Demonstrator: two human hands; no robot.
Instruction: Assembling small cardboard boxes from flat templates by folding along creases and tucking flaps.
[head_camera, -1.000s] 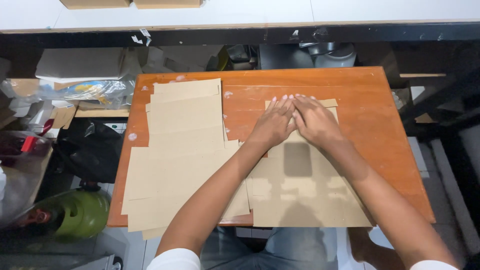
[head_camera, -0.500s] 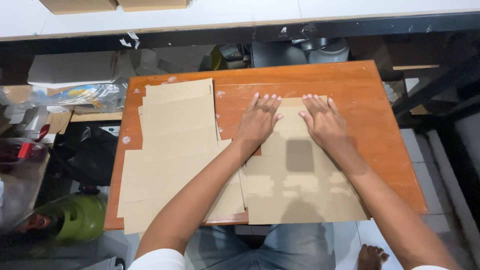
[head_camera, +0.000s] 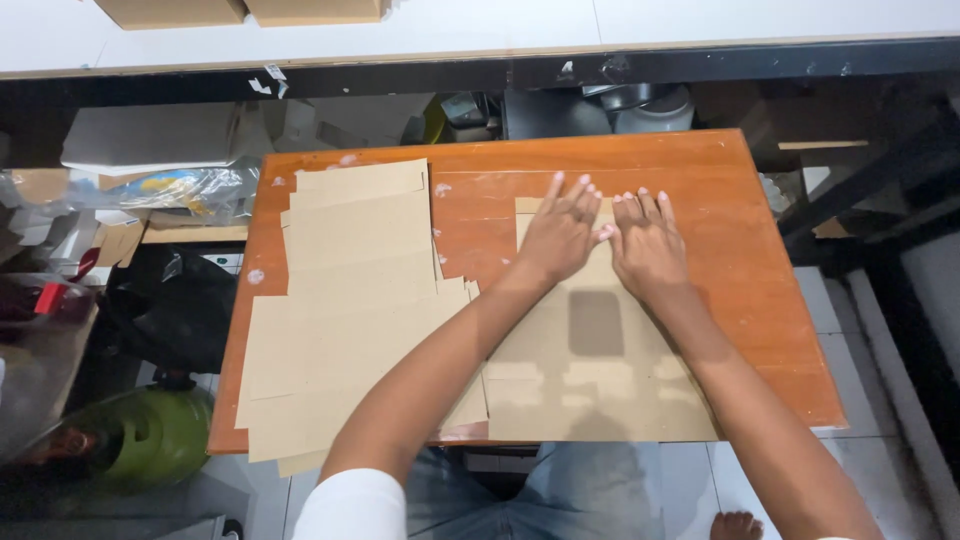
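Both hands flat on the brown sheet, pressing it onto the worktop.

From my feed: left hand (head_camera: 558, 238) and right hand (head_camera: 648, 246) sit side by side, nearly touching, on the far end of a brown paper sheet (head_camera: 590, 385) that lies on the right half of the orange worktop (head_camera: 760, 260), its near edge hanging a bit over the front. Fingers (head_camera: 577, 196) on both hands are spread out and lying flat, palms down, not gripping anything, just pressing. Just left of that there's a stack (head_camera: 350, 300) of the same brown sheets, fanned out and overlapping. A green gas cylinder (head_camera: 150, 435) sits on the floor down at the left.
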